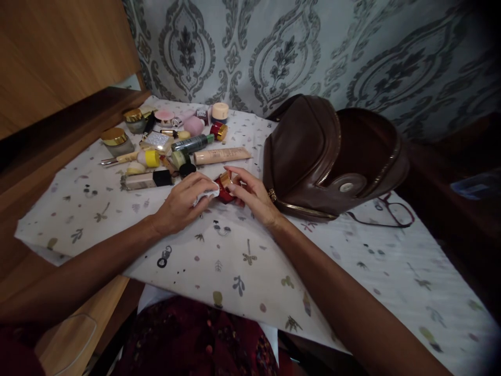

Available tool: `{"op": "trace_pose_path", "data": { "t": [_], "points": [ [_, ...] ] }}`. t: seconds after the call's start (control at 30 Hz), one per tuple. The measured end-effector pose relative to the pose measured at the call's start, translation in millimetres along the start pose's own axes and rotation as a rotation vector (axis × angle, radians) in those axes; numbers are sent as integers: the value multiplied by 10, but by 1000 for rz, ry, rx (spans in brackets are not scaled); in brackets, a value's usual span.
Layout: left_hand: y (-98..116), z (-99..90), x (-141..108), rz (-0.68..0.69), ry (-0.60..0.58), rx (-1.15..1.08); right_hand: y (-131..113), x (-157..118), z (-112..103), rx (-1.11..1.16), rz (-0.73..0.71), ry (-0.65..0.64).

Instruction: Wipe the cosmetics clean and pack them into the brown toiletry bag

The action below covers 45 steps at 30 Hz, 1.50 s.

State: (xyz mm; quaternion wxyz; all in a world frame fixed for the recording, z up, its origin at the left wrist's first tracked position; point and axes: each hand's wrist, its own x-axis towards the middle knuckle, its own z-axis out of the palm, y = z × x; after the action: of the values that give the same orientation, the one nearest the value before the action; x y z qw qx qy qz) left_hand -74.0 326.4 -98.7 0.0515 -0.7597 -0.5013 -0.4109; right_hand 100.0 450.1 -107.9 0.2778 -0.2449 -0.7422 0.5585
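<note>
My right hand [256, 197] is closed around a small red jar with a gold lid [226, 181], tilted just above the patterned cloth. A crumpled white wipe [207, 193] is pinched in my left hand [186, 201], its edge against or very close to the jar's left side. Part of the jar is hidden by my fingers. Just beyond my hands lie a peach squeeze tube [223, 155] and a foundation bottle with a black cap [146, 180]. A second red jar with a gold lid [218, 131] stands farther back.
Several cosmetics, among them a gold-lidded glass jar [117, 142] and a pink makeup sponge [193, 126], crowd the back left. An unzipped brown leather bag [301, 151] stands at right, with eyeglasses [399, 214] beside it. A wooden cabinet [66, 57] borders the left.
</note>
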Motion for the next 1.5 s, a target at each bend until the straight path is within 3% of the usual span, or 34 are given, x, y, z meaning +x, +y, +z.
{"op": "trace_pose_path", "data": {
  "t": [0.3,0.5,0.7,0.97,1.2,1.5],
  "points": [
    [-2,10,7,-21,14,-9,9,4,17,52,52,-19],
    [-4,18,15,-8,24,-4,12,14,70,-1,-17,87],
    [-1,17,27,74,37,98,-14,-12,122,-38,-57,120],
    [50,17,21,195,-21,160,-7,10,134,-92,-8,168],
    [46,7,29,112,-13,118,16,14,120,-17,49,182],
    [16,25,21,73,2,90,45,45,22,112,23,21]
  ]
}}
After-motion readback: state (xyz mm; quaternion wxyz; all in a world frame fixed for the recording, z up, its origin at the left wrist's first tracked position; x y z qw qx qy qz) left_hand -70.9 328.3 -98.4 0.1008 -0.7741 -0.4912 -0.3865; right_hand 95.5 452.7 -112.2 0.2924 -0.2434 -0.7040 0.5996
